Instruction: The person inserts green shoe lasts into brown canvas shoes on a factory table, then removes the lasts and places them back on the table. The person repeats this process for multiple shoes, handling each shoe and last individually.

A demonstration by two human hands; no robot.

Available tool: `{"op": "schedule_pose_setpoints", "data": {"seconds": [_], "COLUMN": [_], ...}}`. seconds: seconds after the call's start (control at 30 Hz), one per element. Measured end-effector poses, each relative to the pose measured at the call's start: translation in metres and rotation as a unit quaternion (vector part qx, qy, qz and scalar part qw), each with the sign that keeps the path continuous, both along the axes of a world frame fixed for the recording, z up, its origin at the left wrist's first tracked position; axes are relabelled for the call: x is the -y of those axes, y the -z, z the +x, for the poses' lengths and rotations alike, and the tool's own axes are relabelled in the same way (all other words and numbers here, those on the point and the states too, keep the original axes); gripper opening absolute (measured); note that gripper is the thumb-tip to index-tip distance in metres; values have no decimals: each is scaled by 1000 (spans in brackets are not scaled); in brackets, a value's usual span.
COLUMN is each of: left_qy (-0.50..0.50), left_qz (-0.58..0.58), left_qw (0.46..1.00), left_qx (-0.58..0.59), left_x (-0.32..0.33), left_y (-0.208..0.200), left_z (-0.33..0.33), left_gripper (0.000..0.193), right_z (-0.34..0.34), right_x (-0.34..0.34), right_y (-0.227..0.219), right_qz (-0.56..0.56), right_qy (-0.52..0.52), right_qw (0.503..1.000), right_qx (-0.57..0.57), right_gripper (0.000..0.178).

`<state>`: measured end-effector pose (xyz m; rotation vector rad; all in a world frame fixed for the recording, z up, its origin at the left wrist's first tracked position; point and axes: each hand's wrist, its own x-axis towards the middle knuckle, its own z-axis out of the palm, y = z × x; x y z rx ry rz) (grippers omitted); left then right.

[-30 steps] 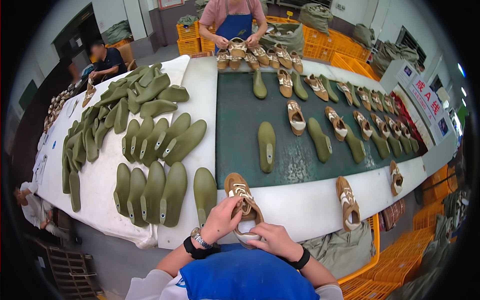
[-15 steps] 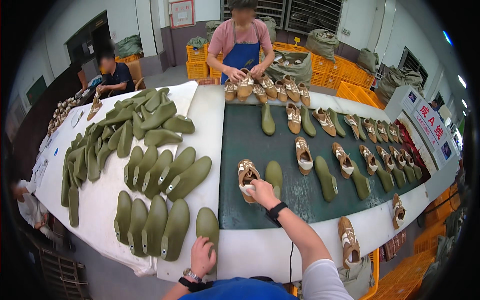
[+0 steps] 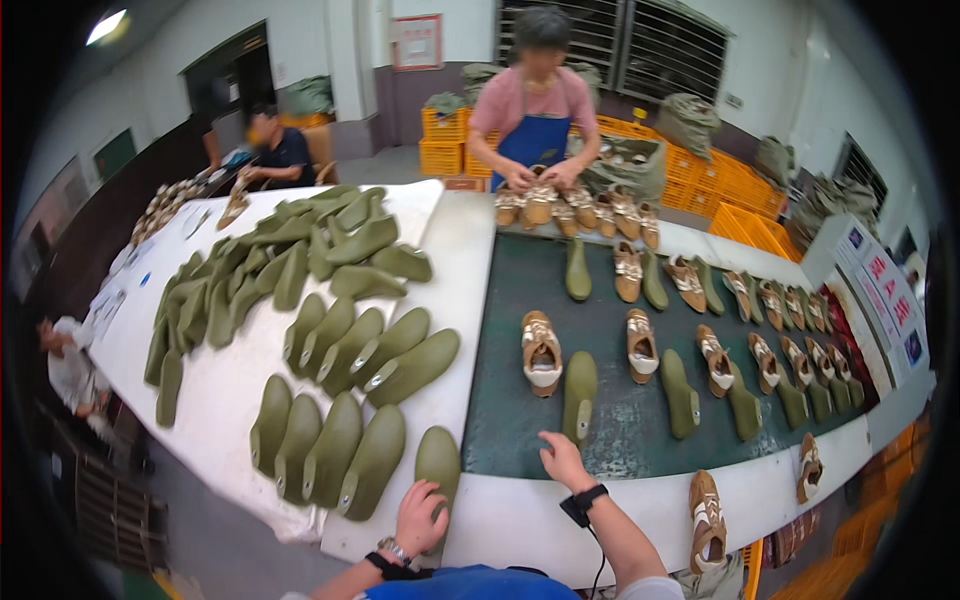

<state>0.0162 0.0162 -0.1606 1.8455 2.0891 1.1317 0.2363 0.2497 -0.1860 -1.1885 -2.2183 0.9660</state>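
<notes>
My left hand (image 3: pixel 420 514) grips the lower part of a green shoe last (image 3: pixel 437 456) that lies near the front edge of the white table, its fingers curled over it. Over the near edge of the dark green belt, my right hand (image 3: pixel 565 462) holds nothing, its index finger stretched out. Just beyond it, a green shoe last (image 3: pixel 579 390) lies on the belt. To that last's left stands a brown sneaker (image 3: pixel 540 352) with white stripes and a white heel, apart from my hand.
Rows of green lasts (image 3: pixel 340 452) and a heap of them (image 3: pixel 270 250) cover the white table at left. Sneaker and last pairs line the belt (image 3: pixel 620 450). Two sneakers (image 3: pixel 707 520) lie on the right ledge. Across the belt a co-worker (image 3: pixel 540 110) handles sneakers.
My right hand has let go of the brown sneaker, now standing on the belt, and has drawn back toward me. My left hand stays on the last. The whole view has shifted.
</notes>
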Motion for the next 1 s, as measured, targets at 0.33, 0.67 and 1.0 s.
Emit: {"op": "schedule_pose_setpoints", "data": {"seconds": [0.33, 0.67, 1.0], "left_qy": [47, -325, -300], "left_qz": [-6, -18, -87], "left_qw": [998, 935, 903], "left_qx": [44, -138, 296], "left_x": [20, 96, 90], "left_y": [-9, -24, 45], "left_z": [-33, -228, -359], "left_gripper": [28, 54, 86], "right_z": [-104, -162, -172], "right_x": [144, 177, 180], "right_y": [-40, 4, 7], "right_qz": [78, 85, 94], "right_qy": [-205, -118, -47], "right_qw": [971, 989, 993], "right_qx": [-90, -36, -46], "right_gripper": [44, 37, 25]}}
